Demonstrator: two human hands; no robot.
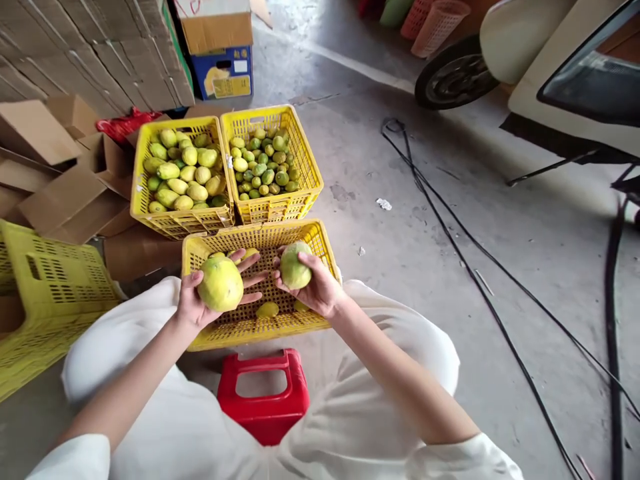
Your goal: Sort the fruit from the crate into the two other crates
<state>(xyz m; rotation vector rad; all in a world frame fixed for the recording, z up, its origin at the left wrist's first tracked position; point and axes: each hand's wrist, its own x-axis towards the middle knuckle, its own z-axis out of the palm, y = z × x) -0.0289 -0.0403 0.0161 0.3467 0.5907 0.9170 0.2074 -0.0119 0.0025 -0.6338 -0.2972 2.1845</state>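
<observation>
My left hand (200, 303) holds a large yellow-green fruit (221, 284), smooth and roundish, between thumb and palm; its other fingers spread out behind it. In my right hand (320, 287) is a smaller, greener fruit (295, 265), with my thumb on its side. Both are held up over a yellow slatted crate (260, 328) between my knees. A few yellow fruits lie inside, among them one fruit (267, 309) near the front wall; others are partly hidden behind my hands.
Two yellow crates stand beyond: the left crate (143, 217) holds larger fruits, the right crate (310, 170) smaller green ones. A red stool (265, 417) is under me. Cardboard boxes (70, 200) and another crate (65, 280) lie left. Black cables (465, 250) cross the floor near a parked vehicle (545, 73).
</observation>
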